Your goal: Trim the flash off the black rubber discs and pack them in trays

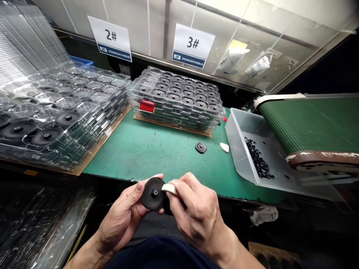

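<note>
Just off the front edge of the green table, my left hand point(123, 215) grips a round black disc-shaped part point(149, 197) by its rim. A short hollow post at the disc's centre faces up. Pinched in my right hand point(200, 209) is a small white pad point(169, 189), whose tip meets the disc's right rim. The fingers of my right hand hide the rest of the pad. Another dark disc point(201, 147) lies on the green table point(120, 149), with a second white wedge-shaped pad point(224, 147) to its right.
Stacked clear trays point(175, 104) of black discs stand at the back, with a red tag point(147, 106). A larger tray stack point(103, 112) fills the left. At right, a translucent bin point(244, 149) holds small black pieces point(256, 158) beside a green conveyor belt point(314, 119).
</note>
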`<action>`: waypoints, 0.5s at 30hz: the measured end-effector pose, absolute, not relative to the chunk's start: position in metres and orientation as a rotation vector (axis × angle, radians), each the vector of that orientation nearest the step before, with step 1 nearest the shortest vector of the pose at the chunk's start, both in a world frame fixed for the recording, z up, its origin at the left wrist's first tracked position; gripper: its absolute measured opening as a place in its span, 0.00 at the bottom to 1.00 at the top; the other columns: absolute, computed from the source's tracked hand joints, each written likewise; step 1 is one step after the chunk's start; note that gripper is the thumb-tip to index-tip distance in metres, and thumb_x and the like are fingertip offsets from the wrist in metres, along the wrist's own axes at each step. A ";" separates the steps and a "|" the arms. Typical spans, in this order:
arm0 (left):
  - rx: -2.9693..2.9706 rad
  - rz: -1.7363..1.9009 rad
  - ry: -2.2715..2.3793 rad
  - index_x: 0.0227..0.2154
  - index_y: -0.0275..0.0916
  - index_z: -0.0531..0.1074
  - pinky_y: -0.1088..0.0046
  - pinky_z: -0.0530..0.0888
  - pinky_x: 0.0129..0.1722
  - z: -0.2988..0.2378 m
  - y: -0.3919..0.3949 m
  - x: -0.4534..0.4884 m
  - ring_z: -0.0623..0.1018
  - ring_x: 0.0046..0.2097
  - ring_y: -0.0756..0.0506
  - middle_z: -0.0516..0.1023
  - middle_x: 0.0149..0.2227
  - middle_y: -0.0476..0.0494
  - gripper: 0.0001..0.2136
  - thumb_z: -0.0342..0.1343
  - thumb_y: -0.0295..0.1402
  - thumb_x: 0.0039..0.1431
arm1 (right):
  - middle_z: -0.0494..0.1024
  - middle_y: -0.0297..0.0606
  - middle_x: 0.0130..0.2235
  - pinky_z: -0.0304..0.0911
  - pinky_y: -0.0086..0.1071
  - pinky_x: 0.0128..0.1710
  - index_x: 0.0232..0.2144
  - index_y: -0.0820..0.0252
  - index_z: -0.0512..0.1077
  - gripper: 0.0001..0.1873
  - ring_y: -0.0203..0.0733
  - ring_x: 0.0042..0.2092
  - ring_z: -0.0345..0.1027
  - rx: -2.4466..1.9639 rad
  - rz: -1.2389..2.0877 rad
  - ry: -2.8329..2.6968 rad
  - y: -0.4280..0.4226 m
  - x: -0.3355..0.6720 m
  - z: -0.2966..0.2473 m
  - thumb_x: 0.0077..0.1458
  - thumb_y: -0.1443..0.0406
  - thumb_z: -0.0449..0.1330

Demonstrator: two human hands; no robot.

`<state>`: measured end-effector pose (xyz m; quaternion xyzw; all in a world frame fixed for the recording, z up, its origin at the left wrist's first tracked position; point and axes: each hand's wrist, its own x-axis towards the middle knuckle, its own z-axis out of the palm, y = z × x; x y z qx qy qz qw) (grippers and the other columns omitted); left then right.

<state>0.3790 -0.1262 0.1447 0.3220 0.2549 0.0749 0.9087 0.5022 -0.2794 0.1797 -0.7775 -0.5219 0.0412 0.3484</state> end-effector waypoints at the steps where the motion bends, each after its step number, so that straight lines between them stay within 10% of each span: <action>1: 0.672 0.119 0.509 0.50 0.36 0.81 0.65 0.84 0.36 0.142 -0.126 0.379 0.80 0.39 0.43 0.84 0.43 0.39 0.17 0.59 0.43 0.67 | 0.71 0.41 0.39 0.63 0.34 0.38 0.47 0.61 0.75 0.10 0.41 0.37 0.66 -1.997 0.085 -1.383 -0.279 0.503 0.181 0.70 0.70 0.54; 8: 0.521 -0.079 0.540 0.32 0.32 0.82 0.69 0.80 0.21 0.133 -0.133 0.379 0.76 0.25 0.46 0.79 0.26 0.42 0.21 0.60 0.48 0.65 | 0.74 0.43 0.41 0.61 0.37 0.36 0.46 0.64 0.77 0.13 0.42 0.35 0.60 -1.804 0.034 -1.776 -0.267 0.512 0.193 0.71 0.66 0.52; 15: 0.534 0.350 0.581 0.57 0.41 0.76 0.72 0.81 0.51 0.142 -0.127 0.382 0.83 0.51 0.44 0.84 0.53 0.39 0.20 0.65 0.37 0.63 | 0.69 0.37 0.34 0.59 0.33 0.32 0.40 0.61 0.74 0.09 0.38 0.31 0.62 -1.963 0.126 -1.210 -0.266 0.487 0.175 0.70 0.67 0.54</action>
